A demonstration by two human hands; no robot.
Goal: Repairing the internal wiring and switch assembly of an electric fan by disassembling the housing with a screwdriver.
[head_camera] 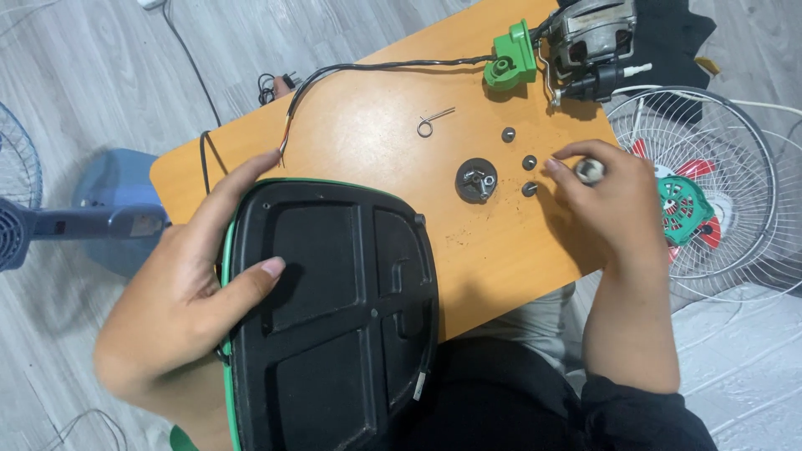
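Note:
A black plastic fan base (334,309) with a green rim lies upside down on my lap and the near edge of the small orange table (368,134). My left hand (188,292) grips its left edge, thumb on the underside. My right hand (601,196) pinches a small round metal part (591,170) over the table's right side. Beside it lie three dark screws or caps: one (508,134), another (530,161), the third (529,189). A round black disc holding metal pieces (476,179) and a bent wire clip (433,121) also rest on the table.
A fan motor (589,38) with a green bracket (511,60) and a black cable (368,68) sits at the table's far corner. A white fan grille with a green hub (697,200) lies on the floor at right. A blue fan base (100,217) stands at left.

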